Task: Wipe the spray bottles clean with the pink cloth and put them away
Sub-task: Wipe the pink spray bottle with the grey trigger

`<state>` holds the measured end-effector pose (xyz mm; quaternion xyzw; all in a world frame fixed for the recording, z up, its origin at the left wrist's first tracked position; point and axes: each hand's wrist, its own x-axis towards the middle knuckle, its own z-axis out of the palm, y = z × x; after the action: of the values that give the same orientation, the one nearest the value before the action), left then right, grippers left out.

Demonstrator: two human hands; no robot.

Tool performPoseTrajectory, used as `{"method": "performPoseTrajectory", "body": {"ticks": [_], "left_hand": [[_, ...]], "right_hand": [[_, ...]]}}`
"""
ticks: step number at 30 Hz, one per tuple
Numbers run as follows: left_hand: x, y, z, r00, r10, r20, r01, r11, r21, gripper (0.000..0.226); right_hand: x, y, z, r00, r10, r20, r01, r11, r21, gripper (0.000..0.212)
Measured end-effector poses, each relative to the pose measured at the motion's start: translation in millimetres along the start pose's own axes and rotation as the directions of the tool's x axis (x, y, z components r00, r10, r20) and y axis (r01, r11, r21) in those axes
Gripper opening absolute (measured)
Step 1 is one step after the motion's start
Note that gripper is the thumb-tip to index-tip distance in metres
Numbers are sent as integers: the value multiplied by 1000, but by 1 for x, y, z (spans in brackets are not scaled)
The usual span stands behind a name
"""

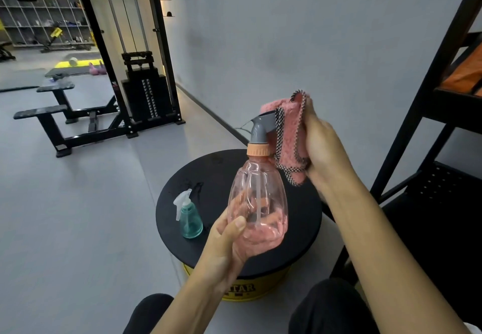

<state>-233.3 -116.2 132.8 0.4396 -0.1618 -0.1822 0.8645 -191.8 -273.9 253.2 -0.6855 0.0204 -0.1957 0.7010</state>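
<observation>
Nearest us, our left hand [229, 237] curls round the base of the pink bottle [258, 195] and holds it upright above the round black stool [221, 166]. Our right hand [323, 146] grips the pink cloth [289, 130] and presses it against the back of the bottle's grey spray head. The teal bottle [190, 216] stands on the stool's left side, apart from our hands. A black rack [443, 73] rises at right. Far left stand a weight machine [146, 91] and a bench [52, 114].

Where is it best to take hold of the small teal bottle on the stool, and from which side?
Probably the teal bottle by its rounded body, from the right: it stands upright on the black stool, and its white trigger juts left.
</observation>
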Motion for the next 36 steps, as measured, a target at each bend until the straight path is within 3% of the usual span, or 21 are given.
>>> {"method": "performPoseTrajectory", "body": {"ticks": [2, 5, 8, 12, 14, 16, 18, 20, 22, 25, 27, 29, 33, 36], "left_hand": [[2, 2, 0, 1000, 10, -1, -10, 1000, -6, 87], [3, 2, 0, 1000, 16, -7, -16, 1000, 27, 80], [2, 2, 1, 1000, 6, -9, -6, 998, 63, 92], [-1, 2, 1, 1000, -12, -4, 12, 997, 71, 104], [-2, 2, 0, 1000, -20, -6, 20, 998, 64, 106], [-2, 1, -2, 1000, -16, -2, 16, 997, 69, 99], [-2, 0, -3, 1000, -9, 7, 8, 998, 68, 85], [-2, -1, -2, 1000, -6, 4, 6, 999, 45, 82], [-1, -1, -1, 1000, 1, -9, -1, 1000, 31, 79], [1, 0, 1, 1000, 9, -17, -9, 1000, 12, 75], [1, 1, 1, 1000, 9, -18, -8, 1000, 28, 75], [1, 1, 1, 1000, 9, -19, -9, 999, 49, 75], [-2, 2, 1, 1000, 7, -2, -7, 997, 78, 75], [-3, 1, 0, 1000, 3, 19, -4, 997, 83, 72]], "right_hand": [[-8, 4, 2, 999, -10, 35, 10, 1000, -11, 54], [-18, 13, 8, 976, -211, -51, 202, 969, -144, 65], [-22, 15, 12, 903, -393, -170, 327, 890, -319, 43], [-13, 7, 10, 830, -514, -216, 393, 814, -428, 32], [-4, 2, 5, 885, -420, -200, 320, 863, -392, 42], [5, -1, 2, 973, -153, -171, 125, 978, -165, 53], [9, -4, -2, 996, 69, -64, -62, 993, 99, 44], [7, -3, -2, 990, 130, 55, -139, 968, 208, 42], [2, 3, 0, 985, 117, 128, -140, 971, 193, 50], [-12, 9, 9, 998, -67, 14, 68, 993, -91, 54], [-18, 13, 11, 954, -294, -65, 253, 898, -359, 46], [-21, 13, 14, 903, -421, -90, 323, 800, -505, 34], [-16, 6, 15, 872, -473, -125, 356, 789, -501, 26], [-3, 4, 10, 953, -255, -165, 214, 949, -230, 53]]}}
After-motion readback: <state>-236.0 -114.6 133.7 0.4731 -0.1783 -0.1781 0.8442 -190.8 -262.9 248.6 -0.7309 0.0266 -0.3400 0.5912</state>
